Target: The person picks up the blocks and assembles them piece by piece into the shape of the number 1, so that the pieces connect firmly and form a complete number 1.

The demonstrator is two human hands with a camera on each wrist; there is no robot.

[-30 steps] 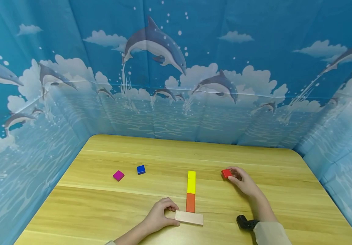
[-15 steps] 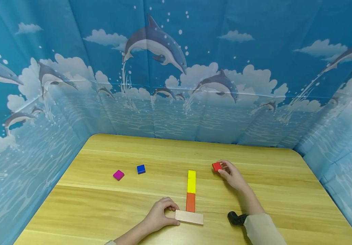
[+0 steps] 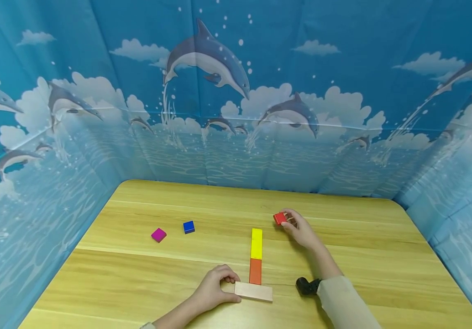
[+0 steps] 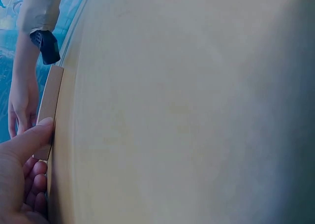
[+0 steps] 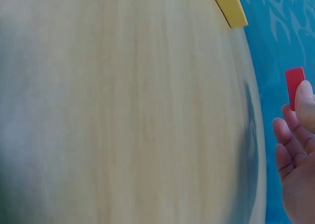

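Note:
My left hand (image 3: 215, 288) pinches the left end of a plain wooden block (image 3: 254, 292), thumb on its near side. In the left wrist view the thumb presses against that same block (image 4: 50, 96). An orange block (image 3: 255, 272) touches its far side, and a yellow block (image 3: 256, 244) continues the line away from me. Up and to the right of the yellow block, my right hand (image 3: 301, 230) holds a small red square block (image 3: 279, 218) between thumb and fingers. The right wrist view shows the red block (image 5: 295, 86) raised above the tabletop, its other fingers loosely bent.
A blue square block (image 3: 188, 227) and a magenta square block (image 3: 159, 235) lie on the left part of the wooden table (image 3: 108, 269). A black wrist device (image 3: 307, 286) sits at the right sleeve. A dolphin-print curtain (image 3: 236, 151) surrounds the table's back and sides.
My right hand has carried the red block leftward and farther from me, toward the yellow block's far end. The left hand and the wooden block have stayed in place.

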